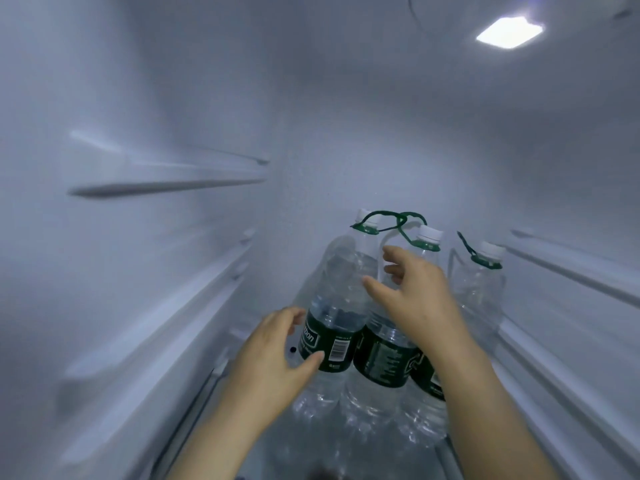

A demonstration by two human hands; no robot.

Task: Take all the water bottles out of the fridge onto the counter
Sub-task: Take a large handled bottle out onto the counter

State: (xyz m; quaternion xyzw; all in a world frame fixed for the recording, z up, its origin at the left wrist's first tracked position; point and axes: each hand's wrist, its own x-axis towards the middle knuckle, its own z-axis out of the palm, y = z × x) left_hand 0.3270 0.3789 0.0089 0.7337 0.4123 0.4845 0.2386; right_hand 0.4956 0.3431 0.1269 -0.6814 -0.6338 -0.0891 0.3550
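Three large clear water bottles with white caps, green carry loops and dark green labels stand on a glass fridge shelf (284,455). The left bottle (341,299) is nearest the middle of the view, the middle bottle (384,358) is partly behind my right hand, and the right bottle (481,289) stands farther back. My left hand (273,351) is spread beside the left bottle's label, thumb just touching it. My right hand (412,292) reaches over the middle bottle with fingers spread, holding nothing.
White fridge walls close in on both sides, with shelf rails on the left wall (166,188) and on the right wall (568,271). An interior lamp (509,32) glows at the top right. The space above the bottles is open.
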